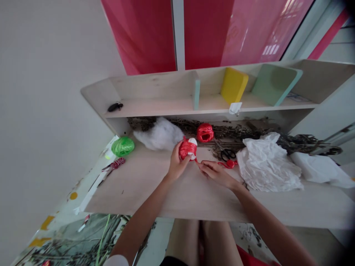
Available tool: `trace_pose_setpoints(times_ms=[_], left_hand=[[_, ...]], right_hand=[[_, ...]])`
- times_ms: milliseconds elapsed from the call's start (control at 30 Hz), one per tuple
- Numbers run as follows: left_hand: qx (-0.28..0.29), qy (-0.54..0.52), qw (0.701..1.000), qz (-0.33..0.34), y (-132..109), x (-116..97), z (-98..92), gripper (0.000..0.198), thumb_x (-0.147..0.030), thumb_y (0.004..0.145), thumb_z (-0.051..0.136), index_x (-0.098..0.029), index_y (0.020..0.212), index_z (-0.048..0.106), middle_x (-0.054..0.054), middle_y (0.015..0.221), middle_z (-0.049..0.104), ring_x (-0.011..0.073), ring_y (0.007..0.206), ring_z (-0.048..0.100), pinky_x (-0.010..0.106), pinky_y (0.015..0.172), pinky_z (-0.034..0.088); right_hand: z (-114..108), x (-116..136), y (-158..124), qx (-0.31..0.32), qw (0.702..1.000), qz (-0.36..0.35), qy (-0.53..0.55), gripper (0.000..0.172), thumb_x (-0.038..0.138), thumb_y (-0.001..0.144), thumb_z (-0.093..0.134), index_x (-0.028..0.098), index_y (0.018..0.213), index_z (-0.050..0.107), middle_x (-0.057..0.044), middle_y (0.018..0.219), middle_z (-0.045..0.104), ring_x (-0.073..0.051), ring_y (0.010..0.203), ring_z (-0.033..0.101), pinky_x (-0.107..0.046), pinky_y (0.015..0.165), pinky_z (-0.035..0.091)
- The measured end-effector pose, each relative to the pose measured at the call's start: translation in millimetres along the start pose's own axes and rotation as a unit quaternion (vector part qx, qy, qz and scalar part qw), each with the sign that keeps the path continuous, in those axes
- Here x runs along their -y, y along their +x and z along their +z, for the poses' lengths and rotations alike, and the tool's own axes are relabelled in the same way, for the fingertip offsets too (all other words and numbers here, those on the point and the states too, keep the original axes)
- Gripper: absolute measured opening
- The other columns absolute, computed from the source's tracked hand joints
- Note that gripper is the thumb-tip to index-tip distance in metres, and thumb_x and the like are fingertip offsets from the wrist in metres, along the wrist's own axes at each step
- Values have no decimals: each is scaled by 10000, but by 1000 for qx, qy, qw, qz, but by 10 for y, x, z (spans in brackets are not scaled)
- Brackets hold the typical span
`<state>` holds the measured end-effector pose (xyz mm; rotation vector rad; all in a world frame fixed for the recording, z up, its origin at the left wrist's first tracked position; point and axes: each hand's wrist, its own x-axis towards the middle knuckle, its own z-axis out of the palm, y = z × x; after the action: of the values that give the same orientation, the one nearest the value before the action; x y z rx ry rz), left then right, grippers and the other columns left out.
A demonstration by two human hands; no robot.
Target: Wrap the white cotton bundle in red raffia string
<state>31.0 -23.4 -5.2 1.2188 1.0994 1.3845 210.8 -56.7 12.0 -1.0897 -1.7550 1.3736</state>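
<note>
A small ball of red plastic raffia with a white core sits firmly wrapped in the left hand, above the pale wooden counter. It looks light, soft and slippery, best held around its wound body. The right hand closes narrowly at a loose red strand; whether it pinches, I cannot tell.

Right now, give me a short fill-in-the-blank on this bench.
The left hand holds a ____ raffia ball while the right hand pinches its strand.
A green raffia ball sits on the ____ side of the white cotton wool.
The scissors have ____ handles.
The yellow block stands on the ____.

Answers: red; left; black; shelf.
</note>
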Motion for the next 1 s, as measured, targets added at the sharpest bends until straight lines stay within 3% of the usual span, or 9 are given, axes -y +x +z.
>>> trace_pose_setpoints(times_ms=[100,167,367,433,500,600,733,867,1000], left_hand=[[14,175,976,130,-30,87,12,700,-316,729,714,-203,1358,427,137,1393,468,283,1314,416,424,1127,284],[47,230,958,165,-47,141,24,730,-340,755,694,-197,1393,371,162,1388,446,306,1309,412,470,1123,282],[159,186,948,204,-97,148,62,795,-236,740,684,-229,1440,308,158,1445,337,316,1374,319,473,1155,234],[183,122,962,160,-96,100,62,853,-216,678,735,-254,1431,337,132,1468,328,306,1381,311,442,1150,256],[187,28,980,66,-80,36,54,846,-239,661,757,-285,1413,371,102,1474,357,286,1340,381,398,1087,354],[126,-116,982,-84,-39,-66,29,670,-366,759,689,-304,1370,420,74,1349,517,233,1145,563,318,863,492],[58,-181,971,-144,6,-144,3,521,-383,747,719,-245,1224,562,46,1105,666,183,947,639,258,744,491],[115,-190,958,-182,6,-144,33,350,-271,726,716,-161,1053,653,68,1041,701,174,921,644,250,787,481],[162,-204,946,-194,-20,-140,55,389,-217,714,694,-168,1094,630,65,1015,707,170,873,663,255,769,487]], right_hand=[[48,-48,-4,18,1000,-13,-14,472,604,911,417,206,666,484,29,551,492,-113,528,457,-254,553,382],[70,-84,-5,27,1000,-15,-3,491,617,931,363,206,692,485,15,555,537,-120,531,485,-257,560,398],[45,-116,10,-9,1000,-25,-8,526,661,907,366,213,649,464,11,561,511,-124,544,467,-269,574,398],[26,-108,23,-27,999,-15,5,522,684,882,387,218,657,455,22,557,474,-124,532,439,-272,554,384],[4,-98,37,-49,998,2,34,509,691,865,399,224,667,441,30,558,445,-124,518,410,-274,529,365],[-26,-76,50,-71,994,18,84,504,685,859,398,230,640,393,39,552,396,-118,505,370,-270,509,341],[-41,-36,41,-78,992,16,102,506,681,845,427,228,627,375,46,563,370,-110,510,340,-262,508,319],[-32,-20,18,-41,997,8,70,480,651,874,426,221,660,432,36,575,433,-116,534,386,-266,538,351],[-29,-26,8,6,1000,-3,26,486,642,902,398,215,684,480,6,616,527,-131,597,475,-275,609,418]])
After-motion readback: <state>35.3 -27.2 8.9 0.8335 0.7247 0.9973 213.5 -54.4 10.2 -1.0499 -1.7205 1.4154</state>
